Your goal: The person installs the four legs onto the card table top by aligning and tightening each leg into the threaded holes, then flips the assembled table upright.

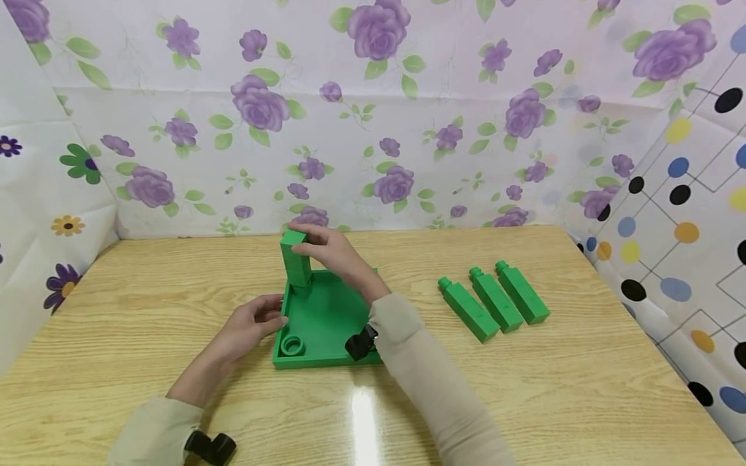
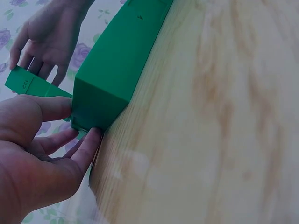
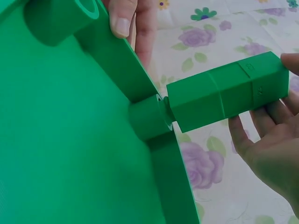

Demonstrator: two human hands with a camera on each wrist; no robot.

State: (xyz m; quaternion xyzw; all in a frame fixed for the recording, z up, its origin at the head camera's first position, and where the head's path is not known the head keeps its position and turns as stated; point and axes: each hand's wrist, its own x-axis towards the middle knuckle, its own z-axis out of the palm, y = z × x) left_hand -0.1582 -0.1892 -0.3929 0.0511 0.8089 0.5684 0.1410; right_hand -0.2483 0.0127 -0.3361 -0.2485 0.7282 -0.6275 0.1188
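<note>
A shallow green tray-like panel (image 1: 335, 317) with a raised rim lies on the table, and a round socket (image 1: 293, 345) stands in its near left corner. At the far left corner, a square green leg (image 1: 296, 259) stands upright. Its narrow threaded neck meets the corner socket (image 3: 145, 119), a short stretch of neck showing between them. My right hand (image 1: 332, 249) grips the upper part of this leg between thumb and fingers. With my left hand (image 1: 250, 327) I hold the panel's left rim, thumb over the edge. My right forearm hides the panel's right side.
Three more green legs with threaded necks (image 1: 469, 309) (image 1: 497, 301) (image 1: 522, 294) lie side by side on the wooden table (image 1: 606, 388), right of the panel. A flowered cloth (image 1: 350, 162) hangs behind the table's far edge. Dotted cloth (image 1: 688, 239) borders the right side.
</note>
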